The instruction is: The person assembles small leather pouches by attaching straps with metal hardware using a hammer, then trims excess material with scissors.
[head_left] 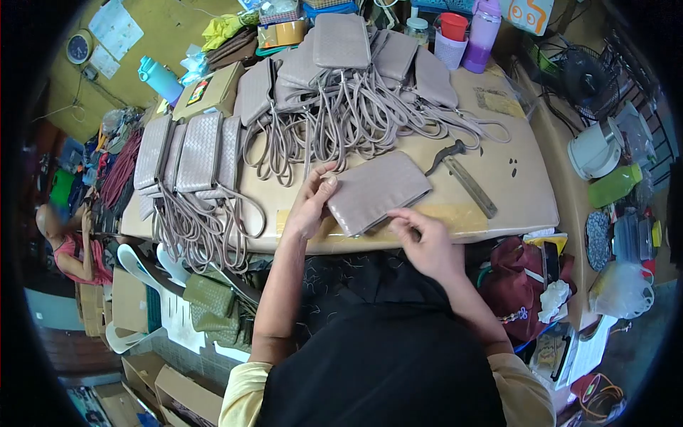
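Note:
A taupe woven-look pouch lies tilted near the table's front edge. My left hand grips its left end, with the thumb on top and the fingers at the far corner. My right hand is at the pouch's near edge, index finger stretched towards that edge and the other fingers curled; nothing shows in it. Just right of the pouch lies a hammer with a wooden handle. Behind the pouch are piled several similar taupe pouches with looped straps. Another group of pouches stands at the left.
At the table's back stand a purple bottle, a red cup and a blue bottle. A white kettle is at the right. White chairs stand at the lower left. Another person sits far left.

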The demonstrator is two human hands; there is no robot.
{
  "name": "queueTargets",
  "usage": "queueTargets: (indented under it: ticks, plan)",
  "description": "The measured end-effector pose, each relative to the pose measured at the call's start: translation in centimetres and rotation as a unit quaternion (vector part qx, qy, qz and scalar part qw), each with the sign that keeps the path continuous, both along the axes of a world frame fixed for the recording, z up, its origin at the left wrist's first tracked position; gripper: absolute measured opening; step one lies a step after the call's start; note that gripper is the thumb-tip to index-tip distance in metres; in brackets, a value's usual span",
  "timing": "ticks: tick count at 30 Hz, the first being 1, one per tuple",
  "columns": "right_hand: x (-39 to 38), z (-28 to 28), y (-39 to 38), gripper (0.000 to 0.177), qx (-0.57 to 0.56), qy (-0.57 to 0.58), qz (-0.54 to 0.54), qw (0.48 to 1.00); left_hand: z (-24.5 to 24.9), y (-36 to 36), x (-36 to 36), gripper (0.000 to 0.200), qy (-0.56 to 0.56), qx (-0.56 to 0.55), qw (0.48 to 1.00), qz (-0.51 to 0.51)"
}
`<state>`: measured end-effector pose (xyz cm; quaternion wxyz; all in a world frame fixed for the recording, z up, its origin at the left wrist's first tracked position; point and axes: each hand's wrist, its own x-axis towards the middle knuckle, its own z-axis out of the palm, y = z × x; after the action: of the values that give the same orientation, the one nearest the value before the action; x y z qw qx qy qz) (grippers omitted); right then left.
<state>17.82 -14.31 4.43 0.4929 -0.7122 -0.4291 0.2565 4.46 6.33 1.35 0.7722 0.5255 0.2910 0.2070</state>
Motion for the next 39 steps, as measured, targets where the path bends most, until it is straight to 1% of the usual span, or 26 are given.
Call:
queueTargets:
  ticks: [2, 4, 6, 8, 10, 12, 13, 14, 16, 17, 18, 20, 21, 22, 24, 25, 26, 27, 28, 30, 31, 32, 34, 35, 36, 39]
  plan:
    - [-1.4, -0.3, 0.9, 0.028, 0.085, -0.012, 0.032, 0.996, 0.9, -1.0, -0.3, 0.049, 0.001, 0.012, 1.000, 0.005]
    - [-1.7, -0.1, 1.4, 0.032, 0.077, -0.035, 0.048, 0.995, 1.7, -1.8, -0.6, 0.049, -0.028, 0.034, 0.998, 0.033]
    - [-1.8, -0.1, 2.0, 0.036, 0.085, -0.090, 0.056, 0.991, 1.2, -1.6, -1.0, 0.052, -0.043, 0.018, 0.998, 0.041]
    - [-2.3, 0.1, 2.3, 0.037, 0.121, -0.110, 0.040, 0.986, 0.6, -1.9, -1.5, 0.054, -0.086, -0.065, 0.994, 0.022]
    - [-2.7, 0.3, 2.7, 0.038, 0.154, -0.130, 0.021, 0.979, 2.0, -3.9, -1.1, 0.060, -0.081, -0.040, 0.995, 0.034]
    - [-3.0, 0.1, 3.1, 0.036, 0.114, -0.140, -0.009, 0.984, 2.8, -5.2, -1.2, 0.067, -0.098, 0.039, 0.994, 0.024]
    - [-2.7, -0.7, 3.5, 0.026, 0.132, -0.143, -0.008, 0.981, 2.2, -5.2, -1.5, 0.070, -0.101, 0.038, 0.994, 0.021]
    - [-2.3, -1.4, 3.8, 0.026, 0.132, -0.142, -0.009, 0.981, 1.1, -4.9, -1.6, 0.070, -0.100, 0.039, 0.994, 0.020]
    - [-1.5, -2.5, 4.2, 0.019, 0.114, -0.133, 0.035, 0.984, -0.6, -4.6, -1.9, 0.069, -0.008, 0.259, 0.965, 0.039]
    - [-1.4, -3.0, 4.6, 0.015, 0.112, -0.152, 0.014, 0.982, -1.5, -5.3, -2.1, 0.058, 0.035, 0.371, 0.921, 0.114]
    - [-1.2, -3.7, 4.7, 0.015, 0.110, -0.150, 0.015, 0.982, -1.6, -5.8, -2.7, 0.058, 0.037, 0.369, 0.922, 0.114]
    - [-0.4, -5.5, 5.0, 0.011, 0.011, -0.064, -0.026, 0.998, -1.4, -6.5, -3.5, 0.049, 0.122, 0.527, 0.839, 0.055]
    - [-0.3, -6.0, 5.0, 0.016, 0.047, -0.008, -0.033, 0.998, -0.6, -7.4, -3.4, 0.045, 0.122, 0.518, 0.844, 0.060]
    - [0.0, -6.3, 4.6, 0.016, 0.044, -0.007, -0.033, 0.998, -1.0, -7.4, -3.5, 0.045, 0.123, 0.516, 0.845, 0.060]
    - [0.0, -6.3, 3.3, 0.022, 0.061, 0.116, -0.011, 0.991, -2.0, -7.5, -3.6, 0.052, 0.155, 0.507, 0.845, 0.064]
    - [-0.5, -5.3, 2.4, 0.022, 0.120, 0.161, 0.013, 0.980, -1.2, -7.4, -3.4, 0.055, 0.150, 0.533, 0.831, 0.055]
    - [-0.4, -4.8, 1.5, 0.022, 0.121, 0.160, 0.013, 0.980, -0.6, -7.4, -3.3, 0.055, 0.149, 0.534, 0.830, 0.055]
    - [0.1, -4.4, 0.3, 0.019, 0.007, 0.106, 0.122, 0.987, 0.0, -7.4, -3.1, 0.056, 0.165, 0.553, 0.816, 0.042]
    - [0.3, -3.9, -0.6, 0.016, -0.106, 0.047, 0.228, 0.967, 0.3, -7.4, -3.0, 0.058, 0.179, 0.572, 0.800, 0.030]
    - [-0.9, -2.8, -1.4, 0.017, -0.009, -0.081, 0.196, 0.977, 0.1, -7.4, -2.7, 0.057, 0.175, 0.557, 0.810, 0.045]
    - [-1.2, -1.5, -1.7, 0.027, -0.042, -0.120, 0.156, 0.980, 0.0, -7.5, -2.5, 0.056, 0.170, 0.543, 0.821, 0.058]
    - [-1.1, -1.9, -1.7, 0.027, -0.044, -0.122, 0.146, 0.981, -0.1, -7.5, -2.3, 0.056, 0.162, 0.543, 0.822, 0.052]
    - [-1.0, -2.8, -1.7, 0.031, -0.016, -0.076, 0.055, 0.995, -0.6, -7.4, -2.4, 0.050, 0.145, 0.484, 0.861, 0.064]
    - [-0.8, -3.0, -1.4, 0.034, -0.040, -0.019, 0.045, 0.998, -1.2, -7.6, -2.4, 0.042, 0.117, 0.425, 0.893, 0.089]
    - [-1.0, -2.8, -1.0, 0.034, -0.041, -0.021, 0.038, 0.998, -1.3, -7.7, -2.6, 0.042, 0.112, 0.425, 0.894, 0.085]
    - [-2.1, -2.4, 0.6, 0.046, 0.056, 0.016, 0.066, 0.996, 0.6, -8.1, -3.0, 0.028, 0.037, 0.547, 0.825, 0.140]
